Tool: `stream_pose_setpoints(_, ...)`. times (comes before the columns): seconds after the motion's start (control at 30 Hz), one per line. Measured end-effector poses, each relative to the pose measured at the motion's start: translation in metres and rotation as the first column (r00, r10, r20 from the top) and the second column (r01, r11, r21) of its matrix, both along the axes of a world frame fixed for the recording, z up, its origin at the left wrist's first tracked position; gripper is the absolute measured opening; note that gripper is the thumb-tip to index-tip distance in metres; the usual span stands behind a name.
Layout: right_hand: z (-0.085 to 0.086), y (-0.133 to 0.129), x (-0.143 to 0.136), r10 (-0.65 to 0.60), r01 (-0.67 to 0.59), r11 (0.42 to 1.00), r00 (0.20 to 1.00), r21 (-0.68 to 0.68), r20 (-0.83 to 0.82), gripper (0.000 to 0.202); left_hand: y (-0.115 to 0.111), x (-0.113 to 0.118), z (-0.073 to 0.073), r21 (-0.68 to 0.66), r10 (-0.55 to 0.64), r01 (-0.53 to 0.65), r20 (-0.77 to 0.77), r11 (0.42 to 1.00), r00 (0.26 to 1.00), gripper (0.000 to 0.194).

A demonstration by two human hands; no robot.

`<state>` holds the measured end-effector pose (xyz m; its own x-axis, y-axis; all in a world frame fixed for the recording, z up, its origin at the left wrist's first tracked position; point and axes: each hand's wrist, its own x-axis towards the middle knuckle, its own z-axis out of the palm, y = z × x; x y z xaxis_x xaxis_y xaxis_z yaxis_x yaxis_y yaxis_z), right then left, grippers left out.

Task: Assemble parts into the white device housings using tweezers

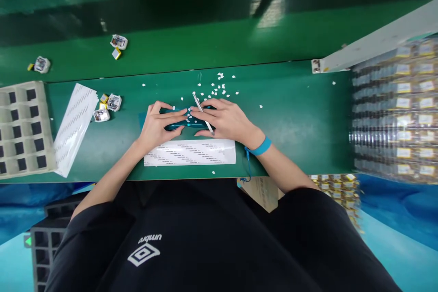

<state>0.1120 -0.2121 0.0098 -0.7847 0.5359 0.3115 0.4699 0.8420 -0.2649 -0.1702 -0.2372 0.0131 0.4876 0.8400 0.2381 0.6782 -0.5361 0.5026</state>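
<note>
Between my hands lies a glossy, dark teal film strip with a few small white pieces on it. My left hand grips its left part, fingers on the far side and thumb on the near side. My right hand holds slim silver tweezers slanting through the fingers, while its fingertips touch the strip's right part. Many small white tab-like pieces are scattered just beyond the hands. A white printed backing sheet lies nearest my body, below both hands.
At left are a pale compartment tray, a slanted printed sheet and small white-cased devices with yellow-edged parts. More devices sit farther back. Stacked clear trays stand at right under a grey metal bar. A blue wrist strap cord hangs over the edge.
</note>
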Motion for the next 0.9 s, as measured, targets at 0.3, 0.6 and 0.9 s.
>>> stream_pose_setpoints(0.3, -0.001, 0.012, 0.011, -0.272, 0.179, 0.937, 0.912, -0.299, -0.308, 0.044, 0.006, 0.006, 0.005, -0.040, 0.056, -0.059, -0.085, 0.997, 0.995, 0.026)
stream_pose_setpoints(0.6, -0.009, 0.052, 0.061, -0.662, 0.488, 0.748, 0.504, -0.450, -0.554, 0.059, 0.051, 0.011, 0.017, 0.057, 0.098, -0.092, -0.105, 0.994, 0.990, 0.032)
stream_pose_setpoints(0.9, -0.019, 0.075, 0.065, -0.748, 0.462, 0.659, 0.317, -0.594, -0.583, 0.074, 0.135, 0.038, 0.036, 0.097, 0.244, -0.229, -0.203, 0.969, 0.948, 0.035)
